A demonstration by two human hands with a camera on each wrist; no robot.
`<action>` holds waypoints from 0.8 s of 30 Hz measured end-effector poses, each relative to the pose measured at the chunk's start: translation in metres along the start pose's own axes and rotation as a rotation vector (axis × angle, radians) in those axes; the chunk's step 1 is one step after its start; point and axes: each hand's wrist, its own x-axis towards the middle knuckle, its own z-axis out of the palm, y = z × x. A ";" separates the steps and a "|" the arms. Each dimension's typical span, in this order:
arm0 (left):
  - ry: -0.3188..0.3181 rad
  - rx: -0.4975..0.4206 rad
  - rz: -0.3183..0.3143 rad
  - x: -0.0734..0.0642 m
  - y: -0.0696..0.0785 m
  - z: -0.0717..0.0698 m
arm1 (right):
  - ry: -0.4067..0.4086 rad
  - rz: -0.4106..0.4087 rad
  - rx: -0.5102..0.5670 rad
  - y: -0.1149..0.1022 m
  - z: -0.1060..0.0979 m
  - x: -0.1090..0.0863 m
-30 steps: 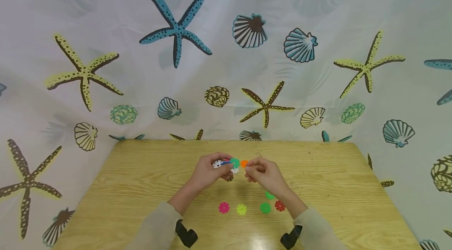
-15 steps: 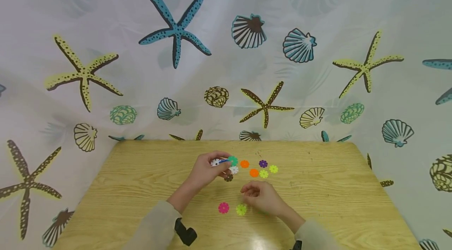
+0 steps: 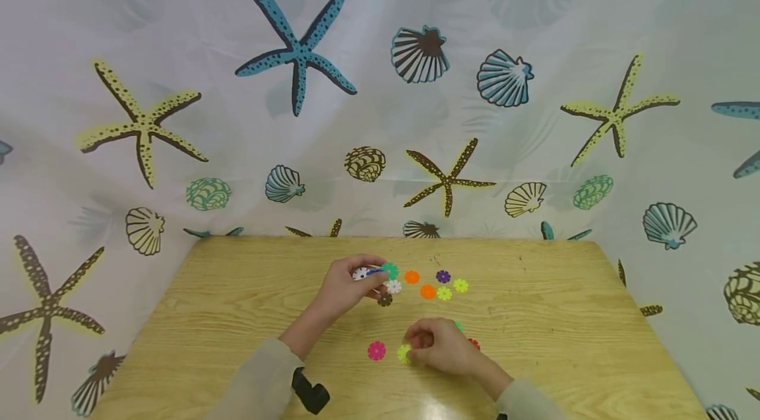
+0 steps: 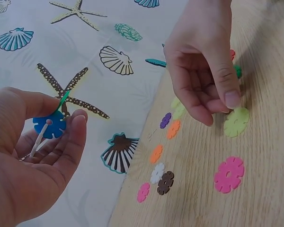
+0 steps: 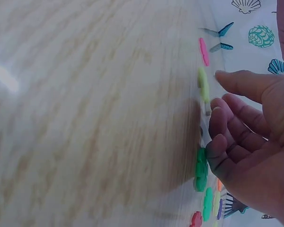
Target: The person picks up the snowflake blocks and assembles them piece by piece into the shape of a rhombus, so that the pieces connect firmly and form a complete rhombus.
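left hand (image 3: 344,285) is pinching a blue disc (image 4: 46,128) and a green disc (image 3: 389,270) together. right hand (image 3: 444,346) is loosely curled, nothing gripped, right by the near yellow disc (image 3: 403,355). pink disc (image 3: 377,351) sits left of that, purple disc (image 3: 443,276) farther off on the table (image 3: 237,314).

Head view: right hand (image 3: 442,346) partly hides red disc (image 3: 474,343) (green disc (image 3: 459,326) too).

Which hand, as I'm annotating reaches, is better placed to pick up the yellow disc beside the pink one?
Probably the right hand: it looks empty, close beside the yellow disc, while the left hand, farther off, holds a blue disc.
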 end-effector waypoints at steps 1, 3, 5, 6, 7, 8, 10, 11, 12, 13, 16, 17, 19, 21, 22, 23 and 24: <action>0.002 0.002 -0.001 0.000 0.000 0.000 | -0.003 -0.005 -0.006 0.000 0.000 0.000; 0.007 0.006 -0.003 0.000 0.000 0.000 | -0.008 -0.015 -0.016 0.001 0.001 0.001; 0.010 0.007 -0.005 0.000 0.000 -0.001 | -0.012 -0.017 -0.019 0.002 0.002 0.001; 0.011 0.008 -0.005 0.000 0.000 -0.001 | -0.014 -0.016 -0.020 0.003 0.003 0.002; 0.012 0.011 -0.005 -0.001 0.001 -0.001 | -0.014 -0.013 -0.022 0.003 0.004 0.002; 0.010 0.012 -0.004 -0.001 0.001 -0.001 | -0.014 -0.010 -0.023 0.004 0.005 0.002; 0.010 0.015 -0.003 -0.001 0.001 -0.001 | -0.013 -0.005 -0.031 0.004 0.006 0.002; 0.009 0.015 -0.002 -0.001 0.001 -0.001 | -0.013 -0.004 -0.035 0.004 0.007 0.002; 0.008 0.016 -0.002 -0.001 0.001 -0.001 | -0.012 -0.004 -0.040 0.004 0.007 0.002; 0.008 0.016 -0.003 -0.001 0.001 -0.001 | -0.012 -0.003 -0.040 0.003 0.007 0.002; 0.011 0.014 -0.008 -0.001 0.002 -0.001 | -0.013 -0.015 -0.045 0.003 0.008 0.002; 0.013 0.013 -0.010 -0.001 0.002 -0.001 | -0.013 -0.019 -0.043 0.002 0.008 0.002; 0.020 0.013 -0.015 -0.002 0.002 -0.001 | -0.014 -0.026 -0.046 0.002 0.008 0.002; 0.023 0.014 -0.019 -0.002 0.002 -0.001 | -0.017 -0.030 -0.055 0.002 0.008 0.002; 0.022 0.013 -0.021 -0.002 0.003 -0.002 | -0.018 -0.031 -0.061 0.001 0.008 0.002; 0.022 0.014 -0.021 -0.002 0.003 -0.002 | -0.020 -0.032 -0.067 0.001 0.007 0.002; 0.021 0.013 -0.022 -0.002 0.003 -0.002 | -0.021 -0.034 -0.076 0.000 0.007 0.002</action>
